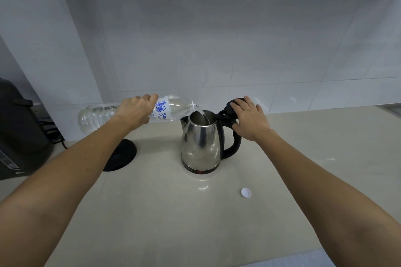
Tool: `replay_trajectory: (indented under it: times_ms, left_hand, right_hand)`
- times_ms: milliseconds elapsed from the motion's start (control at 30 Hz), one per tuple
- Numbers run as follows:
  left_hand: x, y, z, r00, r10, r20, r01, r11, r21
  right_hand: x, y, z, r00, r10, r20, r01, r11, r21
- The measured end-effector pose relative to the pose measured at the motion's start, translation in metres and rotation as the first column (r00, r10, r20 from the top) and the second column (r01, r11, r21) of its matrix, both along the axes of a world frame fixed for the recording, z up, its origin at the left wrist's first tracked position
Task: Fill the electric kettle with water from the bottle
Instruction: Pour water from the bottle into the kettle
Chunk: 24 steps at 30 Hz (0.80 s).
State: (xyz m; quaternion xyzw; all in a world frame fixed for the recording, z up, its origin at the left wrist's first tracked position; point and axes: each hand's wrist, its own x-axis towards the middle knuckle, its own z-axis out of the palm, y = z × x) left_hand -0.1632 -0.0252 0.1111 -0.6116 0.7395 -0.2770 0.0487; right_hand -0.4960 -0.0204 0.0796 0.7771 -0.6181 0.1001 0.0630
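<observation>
Between the hands [135, 110] [249, 116] — bottle [173, 108] neck over kettle [199, 143]

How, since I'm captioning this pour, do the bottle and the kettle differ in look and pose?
The bottle is clear plastic; the kettle is shiny steel. The bottle is tipped nearly level, neck over the kettle's mouth; the kettle stands upright. The left hand grips the bottle in the air; the kettle sits on the counter, the right hand resting on its raised lid. Both are open.
</observation>
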Motion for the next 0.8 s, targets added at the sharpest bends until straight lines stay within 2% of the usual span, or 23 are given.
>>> replay_trajectory:
  times_ms: [333,633,700,800]
  left_hand:
    - [-0.012,0.013,-0.01,0.998,0.061,-0.032,-0.06,0.998,0.037]
    - [-0.027,0.025,-0.022,0.925,0.113,-0.362,-0.095,0.993,0.066]
    - [-0.029,0.03,-0.026,0.878,0.117,-0.464,-0.103,0.993,0.055]
    - [-0.033,0.04,-0.03,0.758,0.098,-0.645,-0.128,0.992,0.0]
  right_hand:
    - [-0.005,0.002,0.004,0.999,0.046,-0.002,-0.046,0.999,0.029]
    - [-0.009,0.004,0.003,0.996,0.087,0.007,-0.087,0.996,0.03]
    - [-0.01,0.006,-0.001,0.993,0.103,0.054,-0.102,0.995,-0.021]
    - [-0.013,0.013,-0.011,0.981,0.157,0.118,-0.138,0.978,-0.154]
